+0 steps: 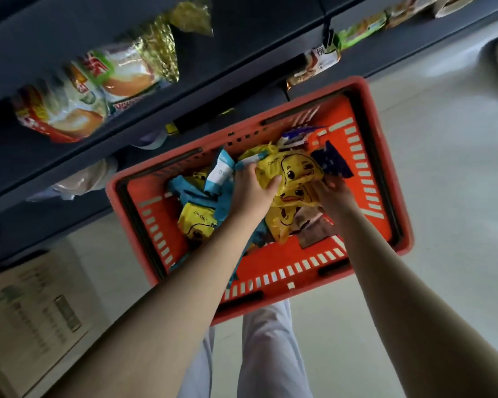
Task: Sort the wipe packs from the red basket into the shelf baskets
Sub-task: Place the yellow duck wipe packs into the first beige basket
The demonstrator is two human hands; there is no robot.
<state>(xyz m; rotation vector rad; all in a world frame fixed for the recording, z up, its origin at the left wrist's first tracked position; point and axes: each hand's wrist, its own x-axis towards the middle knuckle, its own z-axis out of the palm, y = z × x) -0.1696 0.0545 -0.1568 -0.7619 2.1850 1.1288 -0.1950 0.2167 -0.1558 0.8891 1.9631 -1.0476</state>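
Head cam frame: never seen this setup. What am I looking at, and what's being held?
No machine here: this is one picture from a camera worn on a person's head, looking down at their bare arms. The red basket sits beside dark shelves stocked with snack bags. Inside it are yellow duck-print packs, teal packs and a dark blue pack. The left hand grips the uppermost yellow pack, fingers curled over its edge. The right hand touches that pack's other side; whether it grips is unclear.
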